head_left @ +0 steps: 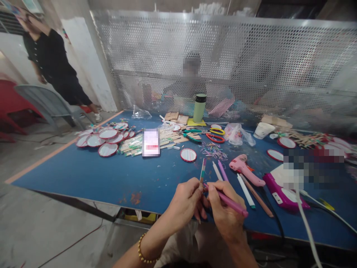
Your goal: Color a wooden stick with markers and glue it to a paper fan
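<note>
My left hand [185, 204] pinches a flat wooden craft stick [202, 172] with coloured bands, held upright over the near edge of the blue table [97, 175]. My right hand [224, 212] grips a pink marker pen [231, 203], its tip resting against the stick's lower part. The two hands touch each other. Just beyond them lie a white marker [216, 171] and a purple marker [222, 170].
A pink glue gun [244, 169], more pens, a round red-rimmed disc [188, 155], scissors [214, 137], a green flask [199, 108], stacked discs [107, 139] and stick bundles lie around. A perforated metal screen [237, 59] backs the table; one person sits behind it, another stands far left.
</note>
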Demonstrator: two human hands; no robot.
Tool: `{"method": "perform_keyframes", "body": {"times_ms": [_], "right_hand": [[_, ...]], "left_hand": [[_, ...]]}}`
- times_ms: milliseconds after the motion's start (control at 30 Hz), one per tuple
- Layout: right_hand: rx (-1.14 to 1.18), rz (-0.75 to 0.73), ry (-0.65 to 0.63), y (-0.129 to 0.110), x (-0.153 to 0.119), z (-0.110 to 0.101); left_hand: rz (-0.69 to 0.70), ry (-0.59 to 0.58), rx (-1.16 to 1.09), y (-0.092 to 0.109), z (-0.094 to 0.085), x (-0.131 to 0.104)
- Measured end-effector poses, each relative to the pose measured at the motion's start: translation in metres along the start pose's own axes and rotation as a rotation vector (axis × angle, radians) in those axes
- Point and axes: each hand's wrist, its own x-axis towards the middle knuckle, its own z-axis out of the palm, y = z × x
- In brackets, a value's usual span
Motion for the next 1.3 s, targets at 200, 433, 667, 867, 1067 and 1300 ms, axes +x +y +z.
{"method": "perform_keyframes", "body": {"times_ms": [200,433,667,867,1067,1300], "right_hand": [[-0.007,-0.004,-0.001,0.0003,0.0002,0.0005],[0.006,0.0,0.007,0.0019,-0.002,-0.0003],[-0.002,0.006,0.013,0.0025,-0.0024,-0.0008],[-0.008,-0.003,0.014,0.0024,-0.0013,-0.0001],[0.004,0.008,-0.001,0.0014,-0.0019,0.0005],[-0.004,-0.034,0.02,0.0011,0.0005,0.0012]], "left_hand": [[0.001,-0.002,0.011,0.0005,-0.0006,-0.0004],[0.006,-0.002,-0.021,-0.0002,-0.0003,0.0007],[-0.004,0.003,-0.021,0.0007,-0.0009,0.0001],[-0.007,0.001,-0.001,0.003,-0.0006,-0.0006],[-0.006,0.002,-0.009,0.0012,-0.0009,0.0008],[0.007,-0.001,-0.005,0.0001,-0.001,-0.0001]]}}
